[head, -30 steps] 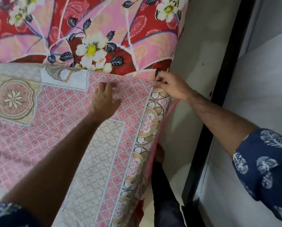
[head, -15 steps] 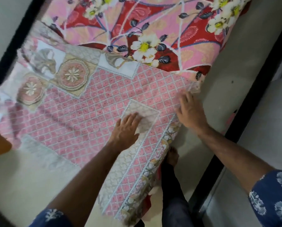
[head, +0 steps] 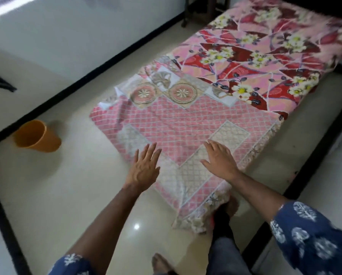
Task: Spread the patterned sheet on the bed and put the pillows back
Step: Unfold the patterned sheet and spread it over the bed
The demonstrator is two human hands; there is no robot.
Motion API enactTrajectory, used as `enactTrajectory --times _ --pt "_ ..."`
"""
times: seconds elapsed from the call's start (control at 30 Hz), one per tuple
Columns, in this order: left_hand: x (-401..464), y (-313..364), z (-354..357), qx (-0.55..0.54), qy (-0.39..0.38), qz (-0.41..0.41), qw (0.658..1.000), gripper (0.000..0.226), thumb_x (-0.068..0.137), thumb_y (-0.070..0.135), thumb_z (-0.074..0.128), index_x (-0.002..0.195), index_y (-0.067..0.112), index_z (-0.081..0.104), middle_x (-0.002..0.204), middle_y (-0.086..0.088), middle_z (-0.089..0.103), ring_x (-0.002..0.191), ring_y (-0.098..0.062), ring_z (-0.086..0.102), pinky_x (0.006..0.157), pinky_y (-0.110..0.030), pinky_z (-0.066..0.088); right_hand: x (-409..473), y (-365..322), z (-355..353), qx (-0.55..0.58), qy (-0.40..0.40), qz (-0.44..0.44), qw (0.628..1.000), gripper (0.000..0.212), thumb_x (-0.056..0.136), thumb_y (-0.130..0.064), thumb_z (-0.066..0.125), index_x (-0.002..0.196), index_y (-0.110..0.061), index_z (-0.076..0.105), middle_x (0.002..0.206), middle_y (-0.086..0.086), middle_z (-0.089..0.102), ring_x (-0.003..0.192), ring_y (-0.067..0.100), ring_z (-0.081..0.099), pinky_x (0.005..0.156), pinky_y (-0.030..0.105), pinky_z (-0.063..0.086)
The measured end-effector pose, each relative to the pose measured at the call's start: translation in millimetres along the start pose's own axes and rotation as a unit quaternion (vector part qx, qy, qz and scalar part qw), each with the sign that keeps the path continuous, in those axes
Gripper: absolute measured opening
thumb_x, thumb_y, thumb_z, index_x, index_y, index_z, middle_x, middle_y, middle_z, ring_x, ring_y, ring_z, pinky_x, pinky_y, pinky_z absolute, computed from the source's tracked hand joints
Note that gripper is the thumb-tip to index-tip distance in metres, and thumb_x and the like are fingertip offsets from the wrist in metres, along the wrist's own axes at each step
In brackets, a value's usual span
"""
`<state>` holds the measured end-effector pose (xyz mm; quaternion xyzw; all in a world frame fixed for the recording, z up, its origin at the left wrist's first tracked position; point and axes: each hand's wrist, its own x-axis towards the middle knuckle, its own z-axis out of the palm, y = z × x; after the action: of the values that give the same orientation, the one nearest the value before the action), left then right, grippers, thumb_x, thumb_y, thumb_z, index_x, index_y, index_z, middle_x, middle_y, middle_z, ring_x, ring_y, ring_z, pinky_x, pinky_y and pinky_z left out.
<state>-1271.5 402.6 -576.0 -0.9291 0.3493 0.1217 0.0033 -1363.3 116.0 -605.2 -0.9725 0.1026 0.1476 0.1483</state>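
From the head view, the patterned sheet (head: 186, 126) covered only the near end of the bed (head: 265, 46), its near edge hanging toward the floor. The left hand (head: 144, 167) and right hand (head: 221, 159) were both spread flat, fingers straight, gripping nothing, over the sheet's near part; an orange cup (head: 37, 136) lay on the floor

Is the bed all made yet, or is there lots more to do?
Not yet. The patterned sheet covers only the near part of the bed; the flowery mattress shows beyond it. The left hand and right hand are flat and open over the sheet's near end. No pillows are in view, so those come later.
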Motion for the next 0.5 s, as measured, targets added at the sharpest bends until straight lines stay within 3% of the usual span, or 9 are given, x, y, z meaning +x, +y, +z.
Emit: enactTrajectory --times 0.23,0.5 --pt "-132 -137 -73 0.004 0.064 -0.069 0.996 0.068 0.103 0.039 0.047 0.16 0.016 0.019 0.169 -0.009 0.011 0.157 -0.03 0.006 0.125 -0.055 0.009 -18 -191 -46 -0.005 0.036 -0.044 0.998 0.076 0.099 -0.047 0.052 0.159 -0.016 0.018 0.165 0.008 0.023 0.151 0.029 0.022 0.122 0.052 0.02" --pt "-149 -231 -111 0.013 0.097 -0.075 0.992 0.072 0.103 0.045 0.044 0.162 0.018 0.013 0.17 -0.009 0.006 0.157 -0.027 0.0 0.127 -0.053 0.004 27 -292 -70 -0.032 0.056 -0.065 0.996 0.077 0.099 -0.051 0.052 0.158 -0.015 0.02 0.163 0.007 0.025 0.149 0.029 0.026 0.12 0.052 0.023"
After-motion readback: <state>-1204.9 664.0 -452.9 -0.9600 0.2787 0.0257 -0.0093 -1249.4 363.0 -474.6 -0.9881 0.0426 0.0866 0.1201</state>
